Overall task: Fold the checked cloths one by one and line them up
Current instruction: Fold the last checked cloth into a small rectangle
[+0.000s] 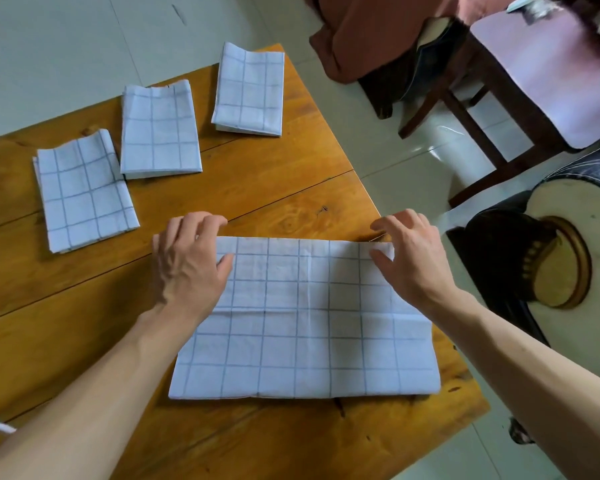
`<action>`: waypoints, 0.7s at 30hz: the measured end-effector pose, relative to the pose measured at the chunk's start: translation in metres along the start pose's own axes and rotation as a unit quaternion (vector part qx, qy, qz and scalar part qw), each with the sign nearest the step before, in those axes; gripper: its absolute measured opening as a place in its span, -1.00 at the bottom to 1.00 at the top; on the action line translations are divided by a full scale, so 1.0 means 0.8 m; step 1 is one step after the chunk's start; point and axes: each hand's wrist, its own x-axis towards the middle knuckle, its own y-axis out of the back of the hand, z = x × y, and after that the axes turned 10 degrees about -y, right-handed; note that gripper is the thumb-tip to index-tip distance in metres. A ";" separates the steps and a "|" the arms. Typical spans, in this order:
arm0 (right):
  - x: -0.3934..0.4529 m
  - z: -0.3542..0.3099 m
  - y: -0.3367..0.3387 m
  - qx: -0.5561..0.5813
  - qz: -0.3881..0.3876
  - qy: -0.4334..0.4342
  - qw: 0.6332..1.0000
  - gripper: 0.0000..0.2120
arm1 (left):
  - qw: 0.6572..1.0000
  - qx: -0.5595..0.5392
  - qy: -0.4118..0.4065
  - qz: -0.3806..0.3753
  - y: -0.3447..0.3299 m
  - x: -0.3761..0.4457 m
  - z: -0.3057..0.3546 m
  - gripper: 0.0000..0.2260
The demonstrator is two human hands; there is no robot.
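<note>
step: folding cloth 4, half-folded on desk | row of 3 folded cloths lies beyond it | my left hand, right hand pinch its far corners | next, I judge: fold across, place beside row

Both bare forearms reach forward. Left hand and right hand sit palm-down, well apart, fingers curled downward, thumbs pointing inward toward each other.
</note>
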 end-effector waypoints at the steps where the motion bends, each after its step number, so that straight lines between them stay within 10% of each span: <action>1: -0.005 -0.001 0.002 0.010 0.007 0.001 1.000 -0.71 | 1.000 0.006 -0.004 0.010 0.001 -0.002 0.001 -0.56; 21: -0.154 -0.055 -0.021 0.028 -0.142 0.093 0.985 -0.56 | 0.996 -0.053 -0.054 -0.057 0.012 -0.155 0.038 -0.71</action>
